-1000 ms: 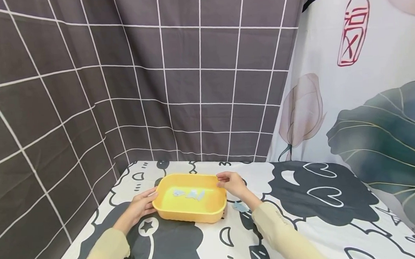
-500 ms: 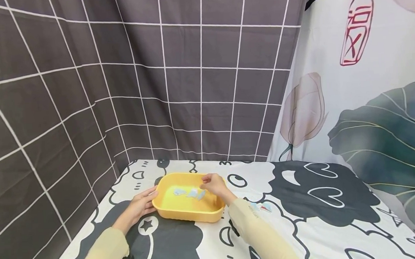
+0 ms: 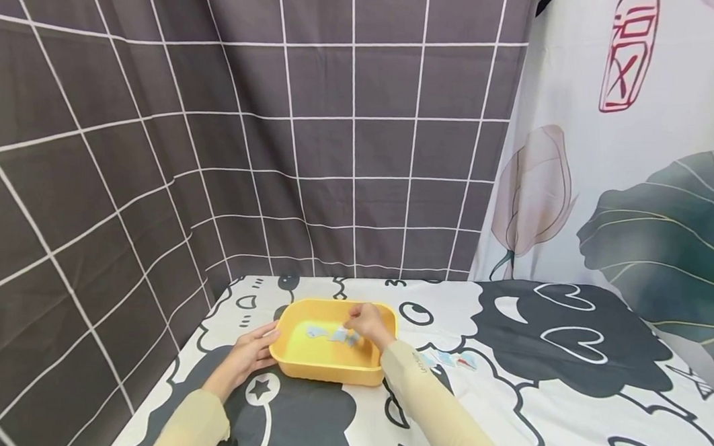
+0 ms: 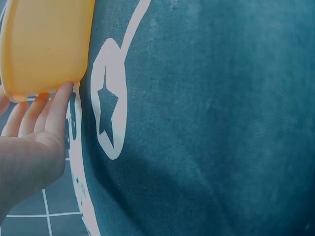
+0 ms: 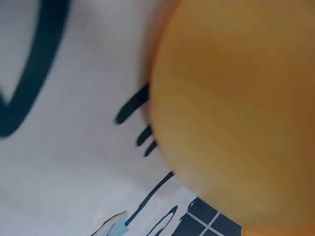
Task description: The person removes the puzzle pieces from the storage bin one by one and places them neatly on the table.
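Observation:
A yellow plastic basin (image 3: 329, 376) stands on the patterned cloth, with several small light-blue printed pieces (image 3: 316, 331), like jigsaw pieces, on its floor. My left hand (image 3: 250, 355) is at its left end. In the left wrist view the extended fingers (image 4: 60, 105) touch the basin's outer wall (image 4: 49, 49). My right hand (image 3: 368, 322) reaches in over the right side, fingertips bent down close over the pieces; I cannot tell whether they pinch one. The basin's wall (image 5: 236, 108) fills much of the right wrist view, where that hand is hidden.
More light-blue pieces, one with red on it (image 3: 466, 360), lie on the cloth right of the basin, beside my right sleeve (image 3: 429, 401). A dark grid-patterned curtain (image 3: 329, 150) hangs behind and along the left. A white flowered curtain (image 3: 550, 206) hangs at the right.
My right hand has moved from the basin's right rim inward and down to the pieces. My left hand stays at the left end. The view has shifted slightly.

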Demonstrator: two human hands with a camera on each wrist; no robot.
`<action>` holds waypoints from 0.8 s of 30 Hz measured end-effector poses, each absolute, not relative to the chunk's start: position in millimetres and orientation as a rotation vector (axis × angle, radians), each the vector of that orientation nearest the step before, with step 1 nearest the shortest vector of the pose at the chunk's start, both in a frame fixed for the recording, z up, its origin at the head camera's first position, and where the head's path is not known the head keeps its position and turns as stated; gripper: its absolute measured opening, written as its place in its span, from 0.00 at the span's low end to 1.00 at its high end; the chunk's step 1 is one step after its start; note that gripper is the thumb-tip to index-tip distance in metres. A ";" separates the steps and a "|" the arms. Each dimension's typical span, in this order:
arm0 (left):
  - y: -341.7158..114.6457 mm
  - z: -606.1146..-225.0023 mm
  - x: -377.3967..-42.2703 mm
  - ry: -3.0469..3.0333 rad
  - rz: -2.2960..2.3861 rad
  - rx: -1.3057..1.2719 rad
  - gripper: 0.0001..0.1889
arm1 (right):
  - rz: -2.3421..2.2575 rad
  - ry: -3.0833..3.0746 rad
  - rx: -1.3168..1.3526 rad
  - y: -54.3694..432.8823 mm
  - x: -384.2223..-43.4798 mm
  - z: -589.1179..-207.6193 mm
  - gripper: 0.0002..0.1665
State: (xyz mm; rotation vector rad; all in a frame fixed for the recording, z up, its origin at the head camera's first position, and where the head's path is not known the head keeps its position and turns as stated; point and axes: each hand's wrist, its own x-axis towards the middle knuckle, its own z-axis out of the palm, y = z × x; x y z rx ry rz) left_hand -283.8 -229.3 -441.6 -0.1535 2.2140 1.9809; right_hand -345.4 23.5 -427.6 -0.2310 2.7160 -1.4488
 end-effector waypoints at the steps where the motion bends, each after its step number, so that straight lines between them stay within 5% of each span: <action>1: -229.6 -442.1 -283.9 2.213 1.982 -0.161 0.32 | -1.438 2.728 -0.245 23.4 -346.1 -429.6 0.20; 24: -231.9 -442.6 -286.6 2.179 1.984 -0.178 0.32 | -1.258 2.704 -0.477 25.5 -350.8 -451.9 0.31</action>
